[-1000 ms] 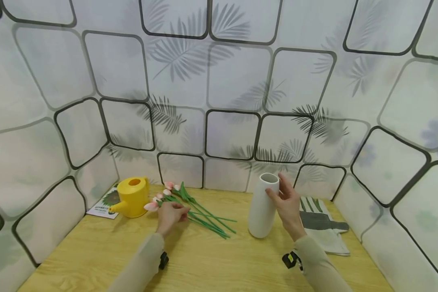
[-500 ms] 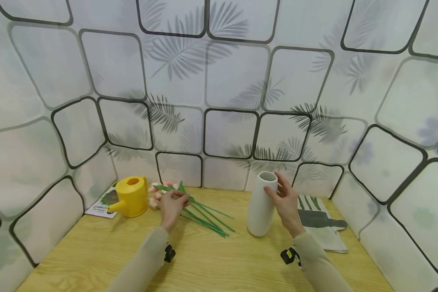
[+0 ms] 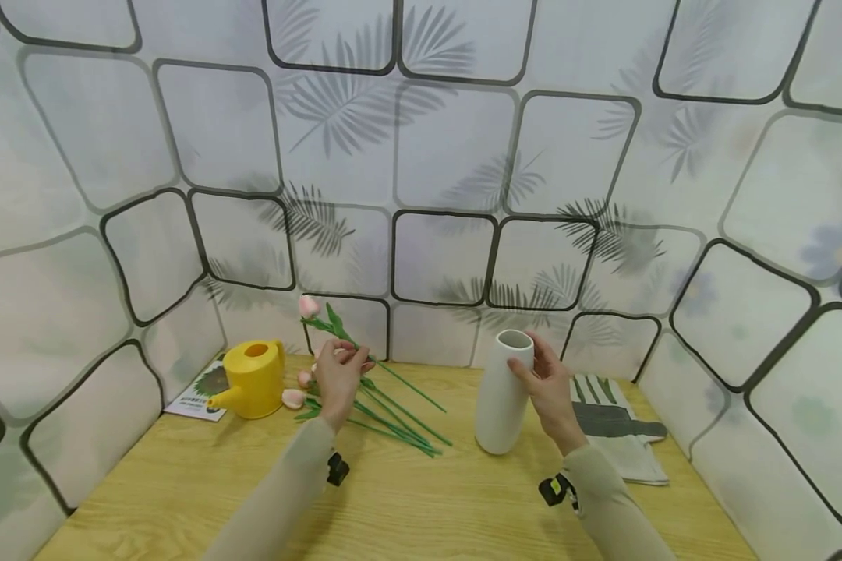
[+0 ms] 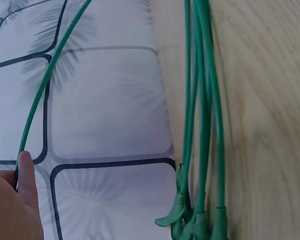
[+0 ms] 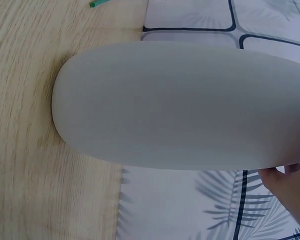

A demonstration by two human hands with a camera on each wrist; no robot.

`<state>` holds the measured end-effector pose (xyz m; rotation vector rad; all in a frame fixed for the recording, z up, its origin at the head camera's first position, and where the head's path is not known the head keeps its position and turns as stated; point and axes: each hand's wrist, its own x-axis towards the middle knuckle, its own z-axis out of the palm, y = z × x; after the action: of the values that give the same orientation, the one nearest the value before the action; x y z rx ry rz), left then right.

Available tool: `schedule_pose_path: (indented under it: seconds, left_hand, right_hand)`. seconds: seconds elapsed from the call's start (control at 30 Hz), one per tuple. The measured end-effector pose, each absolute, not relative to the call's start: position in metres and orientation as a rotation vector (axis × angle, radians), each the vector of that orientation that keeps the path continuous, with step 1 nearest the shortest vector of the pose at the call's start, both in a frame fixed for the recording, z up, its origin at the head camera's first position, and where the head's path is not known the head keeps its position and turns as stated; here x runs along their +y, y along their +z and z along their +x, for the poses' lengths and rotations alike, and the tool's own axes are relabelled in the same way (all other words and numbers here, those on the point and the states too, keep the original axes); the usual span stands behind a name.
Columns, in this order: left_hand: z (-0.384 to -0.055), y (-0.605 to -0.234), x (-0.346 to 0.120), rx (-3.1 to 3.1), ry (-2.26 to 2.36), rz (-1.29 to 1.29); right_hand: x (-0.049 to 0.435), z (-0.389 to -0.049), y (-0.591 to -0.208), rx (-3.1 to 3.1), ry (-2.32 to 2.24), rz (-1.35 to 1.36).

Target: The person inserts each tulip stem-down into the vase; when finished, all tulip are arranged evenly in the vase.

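A person's two hands over a wood-grained surface (image 3: 421,510). The left hand (image 3: 338,378) pinches one tulip (image 3: 340,329) by its stem, thumb and fingertips closed together, lifting it near the back edge, left of the middle. The tulip has a pale pink bloom, green leaves and a long thin stem slanting down to the right. Beneath that hand more flowers (image 3: 400,431) lie on the surface, pink heads toward the back left corner, stems toward the middle. The right hand (image 3: 549,389) grips a tall white vase (image 3: 503,397) near its rim, thumb in front, fingers parted by its width; the vase stands right of the middle.

A yellow can (image 3: 256,382) sits near the back left corner, partly covering a card (image 3: 206,389); a white and grey glove (image 3: 613,436) lies by the right edge.

The left wrist view shows the held stem bowing against the patterned wall (image 3: 449,171), and leaves at the bases of the lying stems, but no blooms. The right wrist view shows the vase's smooth, rounded base on the surface and one green stem tip; its mouth is cut off. The left hand hides some lying blooms, and the card's print is too small to read
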<state>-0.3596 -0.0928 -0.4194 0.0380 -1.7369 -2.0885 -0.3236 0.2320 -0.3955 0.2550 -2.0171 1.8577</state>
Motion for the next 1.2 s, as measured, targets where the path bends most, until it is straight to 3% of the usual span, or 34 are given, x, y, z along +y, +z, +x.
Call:
schedule_pose_path:
  seconds: [0.47, 1.2]
  left_hand:
    - [-0.367, -0.388, -0.084, -1.462, -2.084, -0.144]
    - [-0.380, -0.330, -0.045, -1.264, -2.108, -0.182]
  right_hand:
    - [0.233, -0.325, -0.395, -2.056, 1.811, 0.270]
    - [0.236, -0.325, -0.394, -2.123, 1.809, 0.250]
